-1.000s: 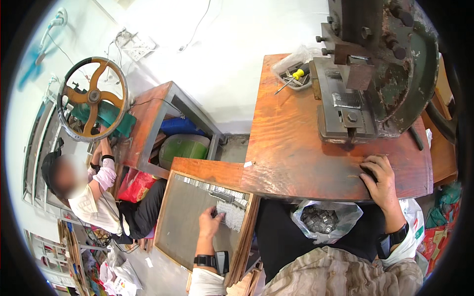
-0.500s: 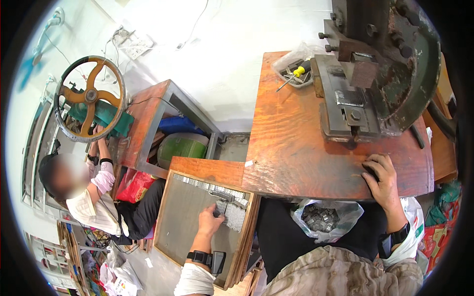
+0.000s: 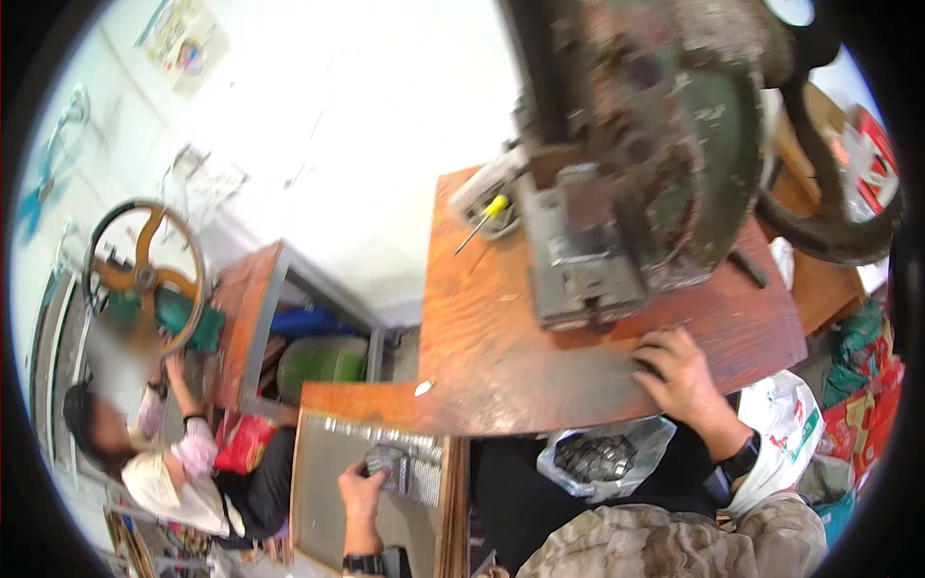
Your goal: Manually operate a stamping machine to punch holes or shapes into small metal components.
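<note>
My left hand (image 3: pixel 362 493) is closed on a stack of small grey metal pieces (image 3: pixel 388 466) above a shallow wood-framed tray (image 3: pixel 328 520). Rows of similar metal pieces (image 3: pixel 425 482) lie beside it along the tray's right side and far edge. On the near edge of the wooden bench, my right hand (image 3: pixel 680 378) rests with fingers loosely bent and thumb apart, seemingly holding nothing. Ahead of it stands a heavy metal press (image 3: pixel 617 217), blurred, with a flat bed (image 3: pixel 586 289). An open plastic bag of metal pieces (image 3: pixel 595 457) sits at my lap.
Behind the press's left side, a clear plastic tub (image 3: pixel 472 197) holds metal parts and a yellow-handled screwdriver (image 3: pixel 494 207). A rod (image 3: pixel 748 270) lies right of the press. At far left, another person (image 3: pixel 183 472) works by a large handwheel (image 3: pixel 145 279). Bags (image 3: pixel 782 424) crowd the right.
The view has swung to the right and up. My left hand has taken hold of a stack of metal pieces and shifted it left from the rows. My right hand still rests on the bench.
</note>
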Tool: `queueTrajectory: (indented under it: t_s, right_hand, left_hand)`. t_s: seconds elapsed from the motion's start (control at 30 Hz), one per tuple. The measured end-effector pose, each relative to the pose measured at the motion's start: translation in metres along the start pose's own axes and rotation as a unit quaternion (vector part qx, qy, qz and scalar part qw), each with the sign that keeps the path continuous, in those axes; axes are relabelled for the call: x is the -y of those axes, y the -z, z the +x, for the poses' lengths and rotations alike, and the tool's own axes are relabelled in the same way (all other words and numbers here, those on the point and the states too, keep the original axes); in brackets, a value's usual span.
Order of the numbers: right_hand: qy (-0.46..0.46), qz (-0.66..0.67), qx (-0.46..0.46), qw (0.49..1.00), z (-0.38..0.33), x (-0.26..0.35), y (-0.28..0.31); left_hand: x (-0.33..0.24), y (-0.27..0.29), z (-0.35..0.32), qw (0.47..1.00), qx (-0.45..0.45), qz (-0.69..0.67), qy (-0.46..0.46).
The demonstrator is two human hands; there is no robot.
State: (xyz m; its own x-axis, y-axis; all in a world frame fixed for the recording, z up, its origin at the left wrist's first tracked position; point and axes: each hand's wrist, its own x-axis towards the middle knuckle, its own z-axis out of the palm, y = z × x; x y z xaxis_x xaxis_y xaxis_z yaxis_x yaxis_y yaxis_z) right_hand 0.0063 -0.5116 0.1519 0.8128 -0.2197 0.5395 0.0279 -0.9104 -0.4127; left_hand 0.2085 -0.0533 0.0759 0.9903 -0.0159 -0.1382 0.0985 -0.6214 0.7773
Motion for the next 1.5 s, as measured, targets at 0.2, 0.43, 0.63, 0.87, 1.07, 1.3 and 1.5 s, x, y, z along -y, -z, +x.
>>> queueTrajectory:
  t_s: [0.2,0.43,0.63,0.87,1.07,1.3,1.5]
  right_hand:
    - [0.011,0.023,-0.019,0.999,-0.006,0.002,0.003]
    - [0.002,0.053,-0.027,0.998,-0.007,-0.004,0.005]
    - [0.008,0.075,-0.018,0.997,-0.006,-0.005,0.008]
    - [-0.009,0.087,-0.03,0.996,-0.008,-0.006,0.008]
    - [0.031,0.148,-0.15,0.977,0.029,-0.003,0.021]
    - [0.014,0.045,-0.176,0.983,0.11,-0.006,0.003]
    - [-0.067,0.015,-0.155,0.986,0.132,-0.002,-0.004]
  left_hand:
    - [-0.22,-0.049,-0.007,0.969,0.126,-0.046,-0.206]
    - [-0.365,-0.156,-0.005,0.936,0.13,0.033,-0.327]
    - [-0.388,-0.194,-0.012,0.922,0.042,0.035,-0.384]
    - [-0.368,-0.168,0.009,0.875,0.364,-0.229,-0.221]
    - [-0.337,-0.208,0.022,0.881,0.094,-0.023,-0.463]
    - [-0.329,-0.215,0.031,0.897,0.163,-0.085,-0.403]
    - [-0.339,-0.207,0.018,0.884,0.084,0.077,-0.453]
